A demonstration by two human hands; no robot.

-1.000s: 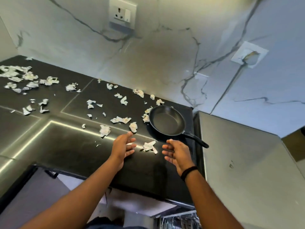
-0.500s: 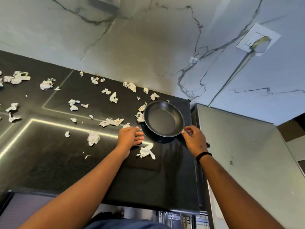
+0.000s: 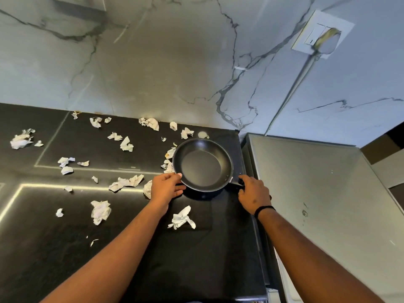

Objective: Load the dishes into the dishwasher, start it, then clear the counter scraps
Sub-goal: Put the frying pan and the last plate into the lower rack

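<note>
Left hand (image 3: 166, 187) has moved onto pan (image 3: 203, 165) rim, right hand (image 3: 253, 196) gripping handle

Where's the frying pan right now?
In the head view the frying pan sits at the right end of the black counter, near the marble wall, between the left hand and right hand.

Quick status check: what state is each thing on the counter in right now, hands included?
Black non-stick frying pan: upright, empty, on the counter.
Left hand: gripping the pan's rim.
Right hand: curled around the pan's handle.
Crumpled white paper scraps: scattered, uncleared.
Black stone counter: littered.
</note>
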